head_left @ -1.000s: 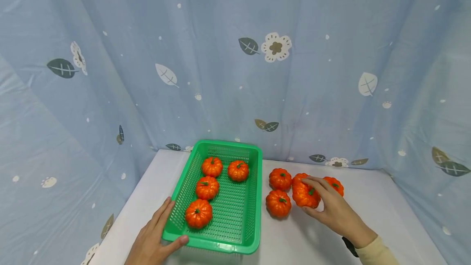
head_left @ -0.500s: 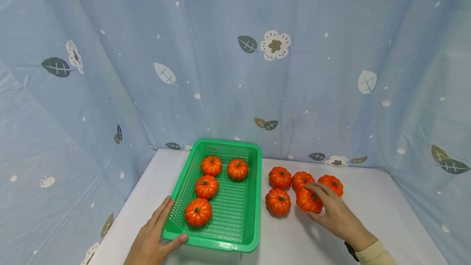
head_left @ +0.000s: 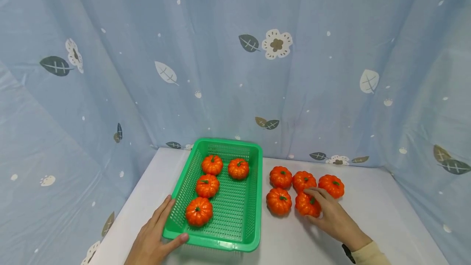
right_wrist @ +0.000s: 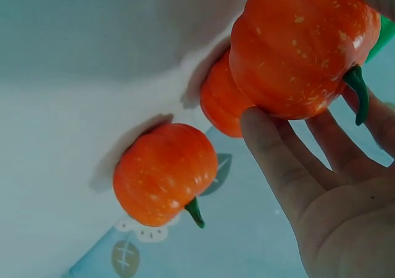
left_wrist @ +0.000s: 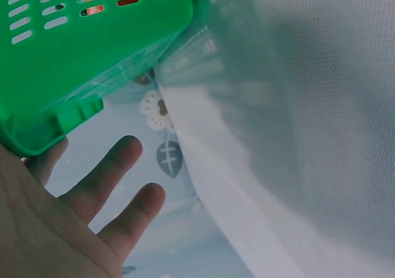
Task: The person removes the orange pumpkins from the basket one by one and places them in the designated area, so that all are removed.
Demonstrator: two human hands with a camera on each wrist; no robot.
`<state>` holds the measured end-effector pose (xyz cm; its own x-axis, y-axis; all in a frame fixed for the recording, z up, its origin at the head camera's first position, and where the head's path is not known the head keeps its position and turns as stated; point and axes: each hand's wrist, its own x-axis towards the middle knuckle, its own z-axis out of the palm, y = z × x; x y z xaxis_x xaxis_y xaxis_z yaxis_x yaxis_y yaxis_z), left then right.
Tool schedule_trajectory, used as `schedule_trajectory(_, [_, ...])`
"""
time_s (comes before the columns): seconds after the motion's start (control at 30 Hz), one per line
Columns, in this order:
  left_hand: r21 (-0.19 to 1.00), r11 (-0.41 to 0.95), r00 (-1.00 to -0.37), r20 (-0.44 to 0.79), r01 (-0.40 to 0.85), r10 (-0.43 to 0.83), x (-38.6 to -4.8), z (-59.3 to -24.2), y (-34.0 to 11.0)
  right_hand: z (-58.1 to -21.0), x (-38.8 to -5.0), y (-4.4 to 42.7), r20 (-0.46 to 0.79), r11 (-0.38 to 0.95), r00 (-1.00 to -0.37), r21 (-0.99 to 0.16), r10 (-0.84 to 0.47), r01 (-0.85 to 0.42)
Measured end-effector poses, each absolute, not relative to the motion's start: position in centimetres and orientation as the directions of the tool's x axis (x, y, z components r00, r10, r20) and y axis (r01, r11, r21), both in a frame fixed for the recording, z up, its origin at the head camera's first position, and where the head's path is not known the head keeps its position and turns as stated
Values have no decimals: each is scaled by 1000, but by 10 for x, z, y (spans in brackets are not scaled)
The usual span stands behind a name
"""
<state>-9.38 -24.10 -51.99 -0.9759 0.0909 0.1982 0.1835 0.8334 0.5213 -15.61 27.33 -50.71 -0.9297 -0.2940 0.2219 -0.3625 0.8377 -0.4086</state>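
An orange pumpkin (head_left: 306,205) is held by the right hand (head_left: 333,218), with the thumb and fingers bent around its sides. It is held just in front of the middle pumpkin (head_left: 304,180) of the back row, but whether the bench (head_left: 294,242) is touched cannot be told. Beside it, nearer the basket (head_left: 217,243), the front pumpkin (head_left: 279,202) is seen. The back row is ended by the left pumpkin (head_left: 281,177) and the right pumpkin (head_left: 332,186). The near left corner of the green basket is touched by the left hand (head_left: 151,236), with its fingers straight and spread apart. Inside, three pumpkins (head_left: 207,186) are lined up along the left, and a lone pumpkin (head_left: 238,169) is placed at the back right.
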Motion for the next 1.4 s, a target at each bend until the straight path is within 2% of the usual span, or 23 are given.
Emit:
schedule_trajectory(0.67, [521, 833, -974, 206, 187, 90, -94, -520, -242, -518, -162, 276, 59, 864, -972, -448, -229, -231])
schedule_trajectory(1.4, [532, 823, -971, 223, 198, 89, -94, -521, -241, -520, -163, 274, 53, 860, -970, -454, -236, -234])
